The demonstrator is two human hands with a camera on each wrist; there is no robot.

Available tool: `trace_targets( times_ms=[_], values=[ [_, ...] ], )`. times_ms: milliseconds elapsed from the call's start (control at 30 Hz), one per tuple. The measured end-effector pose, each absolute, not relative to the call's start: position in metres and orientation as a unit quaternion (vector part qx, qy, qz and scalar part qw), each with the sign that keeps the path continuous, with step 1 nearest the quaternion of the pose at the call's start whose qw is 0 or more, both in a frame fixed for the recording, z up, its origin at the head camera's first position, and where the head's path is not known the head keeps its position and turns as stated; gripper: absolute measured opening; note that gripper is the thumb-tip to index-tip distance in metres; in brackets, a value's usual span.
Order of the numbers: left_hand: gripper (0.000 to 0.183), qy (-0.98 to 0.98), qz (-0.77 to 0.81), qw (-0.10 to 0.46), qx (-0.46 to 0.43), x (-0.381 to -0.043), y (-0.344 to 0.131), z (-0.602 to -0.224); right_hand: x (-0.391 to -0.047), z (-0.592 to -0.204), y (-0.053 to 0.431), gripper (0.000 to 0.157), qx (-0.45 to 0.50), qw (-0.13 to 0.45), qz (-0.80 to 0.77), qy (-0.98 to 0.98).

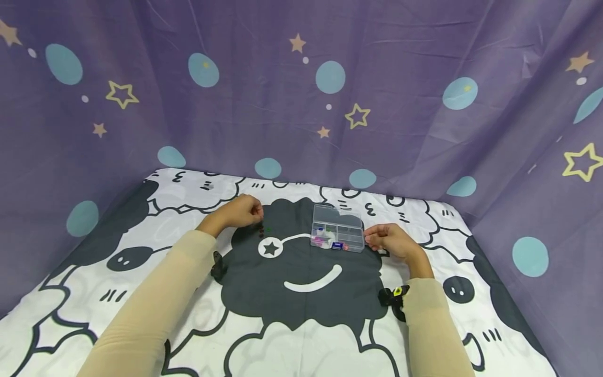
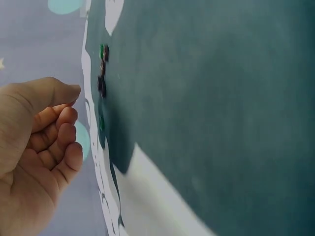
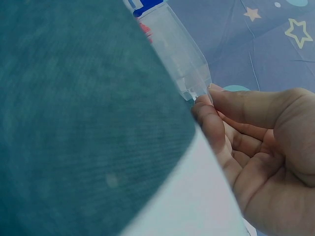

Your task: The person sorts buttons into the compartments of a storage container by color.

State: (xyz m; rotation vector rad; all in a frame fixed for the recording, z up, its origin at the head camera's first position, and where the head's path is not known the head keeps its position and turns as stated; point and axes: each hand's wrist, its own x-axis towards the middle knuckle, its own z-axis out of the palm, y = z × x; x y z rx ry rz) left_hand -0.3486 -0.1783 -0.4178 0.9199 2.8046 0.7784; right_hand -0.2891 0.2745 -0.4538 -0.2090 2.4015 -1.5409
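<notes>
A clear plastic compartment box [image 1: 337,233] stands on the dark patch of the cloth with its lid raised at the back. Pink, white and blue small items show in its compartments. At the box's right end, my right hand [image 1: 390,240] pinches the edge between thumb and fingers, as the right wrist view also shows. My left hand [image 1: 242,210] hovers over several tiny dark red pieces [image 1: 261,231] and green pieces [image 1: 269,229] lying left of the box. Its fingers curl in and the thumb [image 2: 66,92] meets the index finger, with nothing visible between them.
A white cloth [image 1: 301,345] printed with black cartoon outlines covers the surface. Purple curtains [image 1: 264,104] with stars and blue ovals hang behind and at both sides. A dark wrist mount [image 1: 394,299] sits below the right hand, another [image 1: 219,267] below the left.
</notes>
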Motion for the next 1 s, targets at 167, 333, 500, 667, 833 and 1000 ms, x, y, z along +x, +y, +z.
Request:
trace_targets(
  times_ms=[167,333,500,667,833,1000],
  values=[
    [0.008,0.920,0.251,0.062,0.294,-0.354,-0.189,-0.419,-0.288,-0.454,0.274,0.028,-0.076,0.140,-0.534,0.830],
    [0.011,0.926,0.254,0.082,0.265,-0.362,-0.200,-0.419,-0.288,-0.454,0.274,0.029,-0.076,0.138,-0.536,0.830],
    [0.009,0.933,0.241,0.088,0.253,-0.366,-0.208,-0.423,-0.288,-0.454,0.274,0.029,-0.076,0.137,-0.537,0.829],
    [0.007,0.929,0.253,0.104,0.250,-0.368,-0.209,-0.427,-0.288,-0.454,0.275,0.028,-0.074,0.140,-0.535,0.830],
    [0.008,0.925,0.259,0.104,0.257,-0.370,-0.210,-0.430,-0.288,-0.454,0.275,0.029,-0.078,0.138,-0.537,0.829],
    [0.004,0.921,0.250,0.105,0.281,-0.370,-0.208,-0.430,-0.289,-0.455,0.276,0.029,-0.077,0.137,-0.539,0.827]
  ],
)
